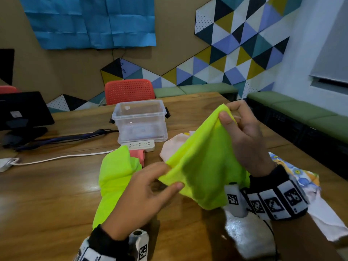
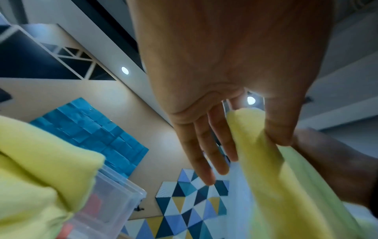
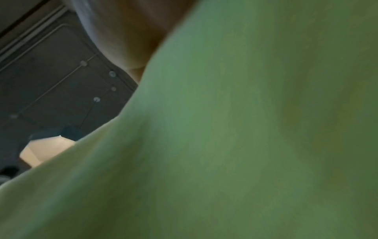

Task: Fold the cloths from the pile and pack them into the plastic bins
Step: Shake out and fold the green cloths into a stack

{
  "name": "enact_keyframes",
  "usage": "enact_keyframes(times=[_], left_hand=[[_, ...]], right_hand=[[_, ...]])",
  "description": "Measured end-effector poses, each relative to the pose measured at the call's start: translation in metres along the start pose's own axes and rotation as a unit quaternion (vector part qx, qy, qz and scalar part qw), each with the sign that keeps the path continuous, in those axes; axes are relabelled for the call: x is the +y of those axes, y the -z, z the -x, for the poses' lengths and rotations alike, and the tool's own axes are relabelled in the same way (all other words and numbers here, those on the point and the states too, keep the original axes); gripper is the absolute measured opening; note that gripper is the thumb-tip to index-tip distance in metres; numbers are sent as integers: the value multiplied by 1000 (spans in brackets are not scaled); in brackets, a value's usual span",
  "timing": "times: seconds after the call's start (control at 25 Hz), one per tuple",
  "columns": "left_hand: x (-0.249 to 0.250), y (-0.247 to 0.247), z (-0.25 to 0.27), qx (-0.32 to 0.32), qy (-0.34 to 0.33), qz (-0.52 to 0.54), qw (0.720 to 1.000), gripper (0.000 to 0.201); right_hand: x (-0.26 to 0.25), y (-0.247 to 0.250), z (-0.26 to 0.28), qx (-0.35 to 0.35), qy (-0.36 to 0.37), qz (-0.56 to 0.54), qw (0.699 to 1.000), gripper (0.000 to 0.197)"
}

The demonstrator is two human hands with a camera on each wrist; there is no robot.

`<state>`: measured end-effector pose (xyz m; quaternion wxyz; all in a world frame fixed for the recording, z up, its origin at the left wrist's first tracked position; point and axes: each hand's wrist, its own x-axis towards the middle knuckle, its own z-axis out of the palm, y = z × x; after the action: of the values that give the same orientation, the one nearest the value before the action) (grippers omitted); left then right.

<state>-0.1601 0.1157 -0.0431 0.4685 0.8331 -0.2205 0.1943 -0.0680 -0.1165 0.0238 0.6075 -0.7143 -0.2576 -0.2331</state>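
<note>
A neon yellow-green cloth (image 1: 203, 162) hangs lifted above the wooden table (image 1: 47, 194). My right hand (image 1: 228, 114) pinches its upper corner, high and to the right. My left hand (image 1: 167, 174) pinches its lower left edge between thumb and forefinger, other fingers loose. In the left wrist view the thumb presses the cloth (image 2: 272, 169) against a finger. The cloth (image 3: 245, 145) fills the right wrist view, hiding the fingers. A clear plastic bin (image 1: 140, 122) stands behind, apart from both hands. Another yellow-green cloth (image 1: 114, 178) lies on the table at left.
A pale pink cloth (image 1: 173, 147) and a pink one (image 1: 138, 154) lie behind the lifted cloth. A printed cloth (image 1: 301, 178) lies at right, a grey one (image 1: 246, 236) in front. A power strip (image 1: 141, 145) with white cable, a laptop (image 1: 22, 110) and a red chair (image 1: 129, 91) stand beyond.
</note>
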Motion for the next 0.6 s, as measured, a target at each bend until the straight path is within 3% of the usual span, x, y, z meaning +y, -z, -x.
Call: enact_keyframes(times=[0.16, 0.28, 0.4, 0.52, 0.6], left_hand=[[4, 17, 14, 72, 102, 192, 973, 30], [8, 22, 10, 93, 164, 262, 946, 43], [-6, 16, -1, 110, 267, 274, 917, 46], [-31, 3, -4, 42, 354, 205, 911, 57], [-43, -8, 2, -16, 367, 175, 914, 77]], right_hand=[[0, 12, 20, -45, -81, 19, 995, 28], [15, 7, 35, -52, -205, -30, 977, 29], [46, -2, 49, -64, -331, -78, 938, 35], [71, -10, 58, -114, -411, -44, 903, 55], [84, -9, 64, -191, -415, 28, 889, 94]])
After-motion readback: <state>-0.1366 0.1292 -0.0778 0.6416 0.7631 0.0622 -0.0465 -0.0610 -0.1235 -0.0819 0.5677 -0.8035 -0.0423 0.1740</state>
